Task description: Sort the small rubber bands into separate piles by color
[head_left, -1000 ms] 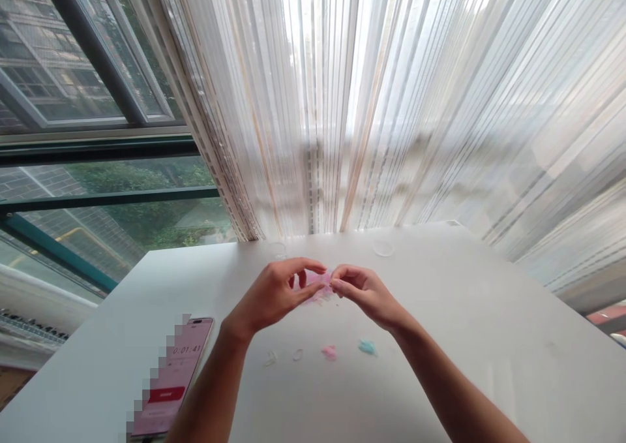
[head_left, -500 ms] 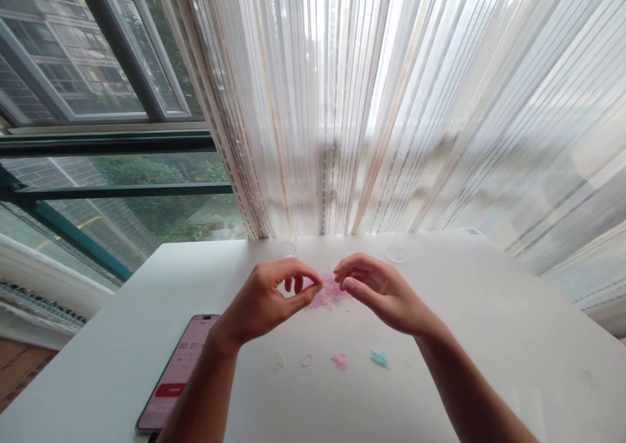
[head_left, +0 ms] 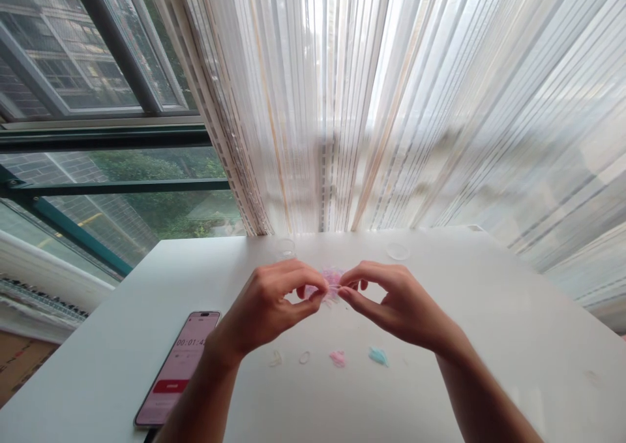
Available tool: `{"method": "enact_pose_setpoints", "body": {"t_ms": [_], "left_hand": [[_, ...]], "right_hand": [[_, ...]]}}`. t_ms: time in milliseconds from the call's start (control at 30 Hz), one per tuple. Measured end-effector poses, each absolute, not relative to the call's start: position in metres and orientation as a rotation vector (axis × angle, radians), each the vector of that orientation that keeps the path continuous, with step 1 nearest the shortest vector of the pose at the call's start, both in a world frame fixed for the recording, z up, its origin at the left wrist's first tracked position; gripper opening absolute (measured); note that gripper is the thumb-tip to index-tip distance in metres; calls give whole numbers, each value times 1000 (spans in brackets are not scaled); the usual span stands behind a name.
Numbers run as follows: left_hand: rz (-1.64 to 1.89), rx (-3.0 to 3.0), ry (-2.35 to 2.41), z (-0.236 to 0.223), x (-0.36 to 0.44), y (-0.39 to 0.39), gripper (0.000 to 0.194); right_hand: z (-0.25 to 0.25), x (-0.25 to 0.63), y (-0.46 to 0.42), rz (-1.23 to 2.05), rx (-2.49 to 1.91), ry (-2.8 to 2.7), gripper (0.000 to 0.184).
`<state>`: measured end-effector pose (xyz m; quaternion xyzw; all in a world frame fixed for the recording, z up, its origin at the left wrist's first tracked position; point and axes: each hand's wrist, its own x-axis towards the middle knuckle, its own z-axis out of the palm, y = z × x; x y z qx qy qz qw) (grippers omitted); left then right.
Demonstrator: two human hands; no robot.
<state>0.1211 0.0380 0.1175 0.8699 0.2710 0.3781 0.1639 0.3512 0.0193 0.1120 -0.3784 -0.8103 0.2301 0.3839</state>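
My left hand [head_left: 278, 299] is closed in a pinch, with thumb and forefinger on a thin, pale rubber band [head_left: 333, 286]. Facing it, my right hand [head_left: 391, 299] pinches the other side of this band, so it spans the small gap between my fingertips. Just behind lies a loose pile of pink and purple rubber bands [head_left: 332, 276], partly covered by my fingers. Nearer me is a row of small groups: pale yellowish bands [head_left: 276, 359], a single whitish band [head_left: 304, 357], pink bands [head_left: 337, 359] and blue bands [head_left: 378, 356].
A phone [head_left: 171, 384] with a running timer lies left, partly under my left forearm. At the back of the white table [head_left: 303, 410] stand a clear round container [head_left: 285, 247] and a clear round lid [head_left: 398, 252]. Beyond the far edge hangs a striped curtain [head_left: 313, 136].
My right hand has moved in toward the left and closed from open fingers into a pinch. A thin band now shows between both hands' fingertips.
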Motion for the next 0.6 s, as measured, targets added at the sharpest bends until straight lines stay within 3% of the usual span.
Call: {"method": "enact_pose_setpoints", "body": {"t_ms": [333, 600], "left_hand": [[1049, 2478, 835, 114, 124, 40, 18], [1057, 2493, 827, 114, 123, 41, 12]], "right_hand": [[108, 352, 23, 605, -987, -2063, 11], [107, 352, 24, 617, -986, -2078, 13]]}}
